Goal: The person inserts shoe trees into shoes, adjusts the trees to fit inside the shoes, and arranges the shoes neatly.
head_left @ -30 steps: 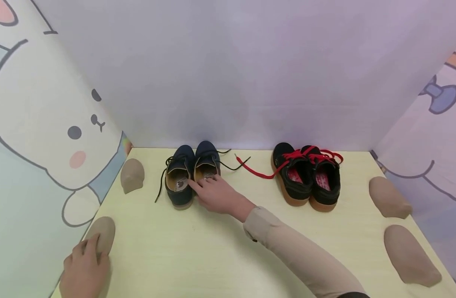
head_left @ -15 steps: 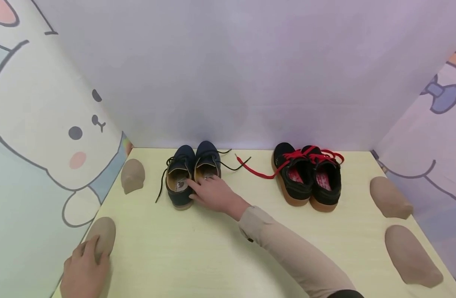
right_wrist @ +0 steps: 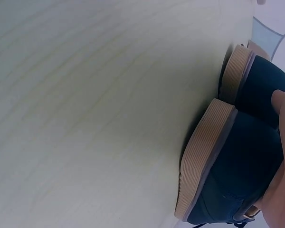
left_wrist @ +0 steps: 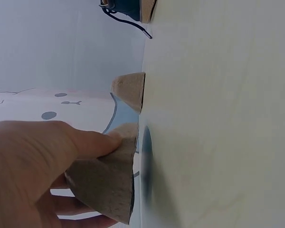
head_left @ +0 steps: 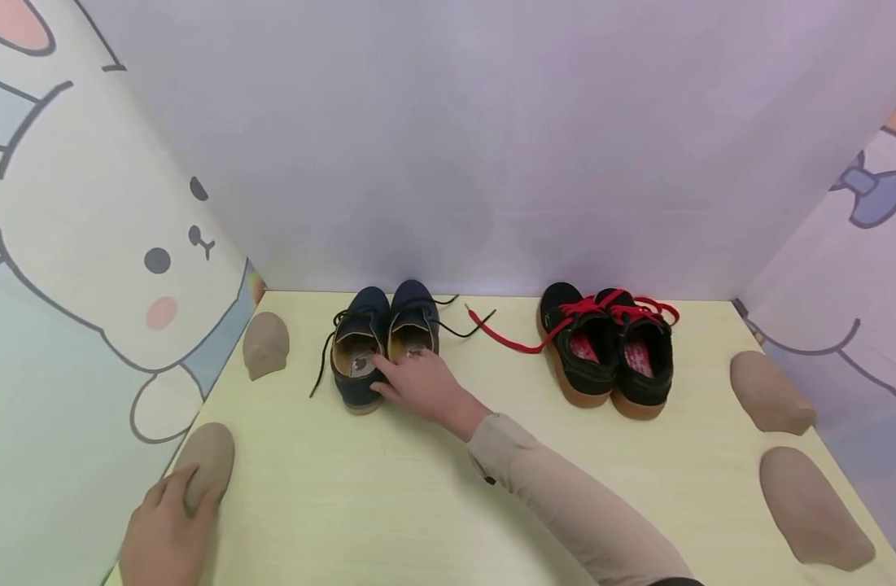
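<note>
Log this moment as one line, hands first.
left hand: grips brown molded piece | right hand: holds navy shoes at the heels | black shoes: untouched, right of navy shoes

Front stretch passable, back edge crowded
The bare table point(head_left: 345, 505) lets a hand through between the left hand point(head_left: 165, 533) and the slanting right sleeve point(head_left: 579, 505), which bars the way across. Farther back, a gap parts the 2 navy shoes point(head_left: 373, 311) from the 2 black shoes point(head_left: 597, 370), but a red lace point(head_left: 517, 346) and a dark lace point(head_left: 462, 334) (both low) stick out into it. The back wall point(head_left: 484, 163) stands close beyond both pairs; 2 brown shells point(head_left: 814, 509) line the right side.
</note>
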The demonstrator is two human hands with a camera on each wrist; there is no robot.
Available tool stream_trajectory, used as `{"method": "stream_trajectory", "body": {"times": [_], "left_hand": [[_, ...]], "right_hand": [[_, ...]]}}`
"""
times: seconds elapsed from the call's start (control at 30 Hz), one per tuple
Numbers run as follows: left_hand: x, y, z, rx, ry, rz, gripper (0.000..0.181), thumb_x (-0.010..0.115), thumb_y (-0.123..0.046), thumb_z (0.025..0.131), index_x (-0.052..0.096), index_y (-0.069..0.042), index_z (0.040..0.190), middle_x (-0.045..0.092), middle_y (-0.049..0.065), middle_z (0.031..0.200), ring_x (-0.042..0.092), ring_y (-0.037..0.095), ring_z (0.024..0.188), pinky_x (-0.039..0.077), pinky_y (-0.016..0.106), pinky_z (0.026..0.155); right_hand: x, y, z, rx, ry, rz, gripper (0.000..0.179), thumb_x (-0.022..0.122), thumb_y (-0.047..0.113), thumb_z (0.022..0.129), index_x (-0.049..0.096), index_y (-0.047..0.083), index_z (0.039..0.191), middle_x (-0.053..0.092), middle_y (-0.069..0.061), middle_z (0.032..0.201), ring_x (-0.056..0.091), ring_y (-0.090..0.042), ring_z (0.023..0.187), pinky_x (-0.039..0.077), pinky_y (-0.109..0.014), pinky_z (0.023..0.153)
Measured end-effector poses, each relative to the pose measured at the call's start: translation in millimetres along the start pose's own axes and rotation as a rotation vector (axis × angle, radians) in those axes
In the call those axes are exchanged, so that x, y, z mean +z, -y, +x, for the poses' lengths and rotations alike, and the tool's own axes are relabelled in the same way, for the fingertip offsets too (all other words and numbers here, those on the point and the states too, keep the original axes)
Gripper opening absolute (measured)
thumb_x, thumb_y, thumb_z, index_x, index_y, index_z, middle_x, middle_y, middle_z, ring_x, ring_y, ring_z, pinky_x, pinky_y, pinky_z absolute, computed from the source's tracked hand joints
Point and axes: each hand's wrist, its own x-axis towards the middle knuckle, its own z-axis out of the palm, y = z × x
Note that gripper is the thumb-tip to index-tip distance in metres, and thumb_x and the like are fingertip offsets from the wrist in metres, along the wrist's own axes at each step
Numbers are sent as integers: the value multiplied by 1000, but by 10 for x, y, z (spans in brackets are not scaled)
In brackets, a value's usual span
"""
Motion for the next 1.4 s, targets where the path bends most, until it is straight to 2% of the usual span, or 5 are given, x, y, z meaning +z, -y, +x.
{"method": "stream_trajectory", "body": {"times": [0.17,0.4,0.63,0.9,1.4], "left_hand": [[-9,-68,-44,56,-52,-37,51,72,-21,97,56,-4,142,54,31,144,54,58,121,44,69,99],[-30,-208,-94,184,-144,-64,47,75,-15,93,60,-4,137,60,30,136,58,55,117,47,68,93],[-83,-383,-139,240,-147,-60,46,73,-18,95,61,-7,138,61,25,137,60,51,113,50,70,82],[-159,-625,-208,347,-232,-47,44,77,-18,91,66,-9,133,62,19,133,60,45,114,51,67,77],[-202,-979,-208,530,-315,-96,46,83,-14,85,70,-9,128,64,16,125,62,42,107,53,64,65]], "right_hand": [[-17,44,-44,17,-23,2,47,48,54,108,55,25,144,55,6,63,53,-13,55,46,-31,64],[4,63,-99,35,-21,15,44,47,56,108,57,27,140,56,6,64,55,-12,59,43,-29,63],[8,78,-187,61,-14,43,46,47,57,107,58,28,141,54,6,62,54,-11,59,45,-31,66],[-24,89,-268,79,-48,64,47,49,57,106,59,29,143,54,6,62,55,-13,59,47,-33,68],[-44,135,-384,109,-31,88,41,50,57,106,61,30,135,54,6,63,58,-15,62,51,-36,73]]}}
